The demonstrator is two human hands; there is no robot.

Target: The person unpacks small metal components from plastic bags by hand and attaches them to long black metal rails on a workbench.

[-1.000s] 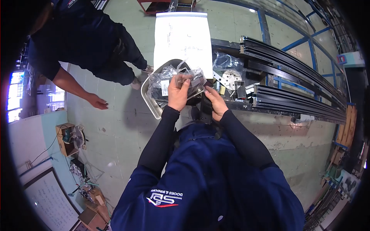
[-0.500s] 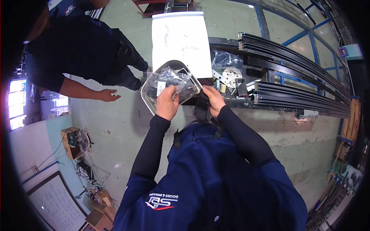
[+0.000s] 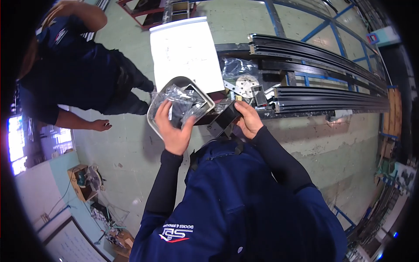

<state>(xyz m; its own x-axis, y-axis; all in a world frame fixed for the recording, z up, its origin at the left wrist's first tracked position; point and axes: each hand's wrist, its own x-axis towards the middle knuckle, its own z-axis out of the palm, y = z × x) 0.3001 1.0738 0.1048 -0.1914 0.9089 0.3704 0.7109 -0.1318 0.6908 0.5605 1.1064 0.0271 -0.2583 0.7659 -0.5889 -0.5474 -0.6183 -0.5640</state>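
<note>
A light-rimmed container (image 3: 153,124) holds clear plastic bags (image 3: 180,101) with dark parts inside. My left hand (image 3: 173,131) is over the container with its fingers spread, touching the plastic; no firm grip on it shows. To the right, my right hand (image 3: 248,120) is closed on a black flat-sided piece (image 3: 224,117), which is tilted beside the container near my waist. Behind the container lies a large white paper sheet (image 3: 185,52) with faint markings.
Long black profiles (image 3: 323,98) extend right from the bench. A perforated round plate (image 3: 247,86), metal pieces and a plastic bag (image 3: 239,67) lie beside the paper. A person (image 3: 83,78) stands at left, one hand (image 3: 101,125) hanging low. Blue metal frames (image 3: 334,39) stand behind.
My left hand has spread its fingers over the plastic. My right hand has brought the black piece up beside the container. The view has shifted, and the other person's arm is now raised.
</note>
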